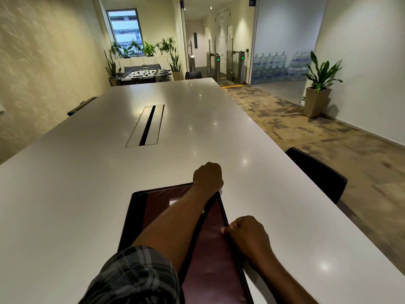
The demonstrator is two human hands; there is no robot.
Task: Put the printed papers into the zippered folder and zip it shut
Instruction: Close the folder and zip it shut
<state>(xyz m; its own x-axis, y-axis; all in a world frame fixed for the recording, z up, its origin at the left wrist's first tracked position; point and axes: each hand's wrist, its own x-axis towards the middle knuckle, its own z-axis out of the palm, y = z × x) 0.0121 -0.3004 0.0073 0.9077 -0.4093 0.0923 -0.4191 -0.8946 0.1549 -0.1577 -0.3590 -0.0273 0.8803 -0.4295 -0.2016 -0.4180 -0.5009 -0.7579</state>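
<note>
Folder [210, 249] flat on table [87, 194], near edge, cover down. Left hand [207, 175] fisted at far right corner, likely gripping zipper pull; pull itself hidden. Right hand [245, 234] curled, pinching right edge, steadying. Zipping step underway. Next: run pull along remaining edge, keep folder pinned.

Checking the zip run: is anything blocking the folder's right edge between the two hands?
Nothing visible. The left hand grips the folder's far right corner, the right hand pinches its right edge; the stretch between looks clear.
</note>
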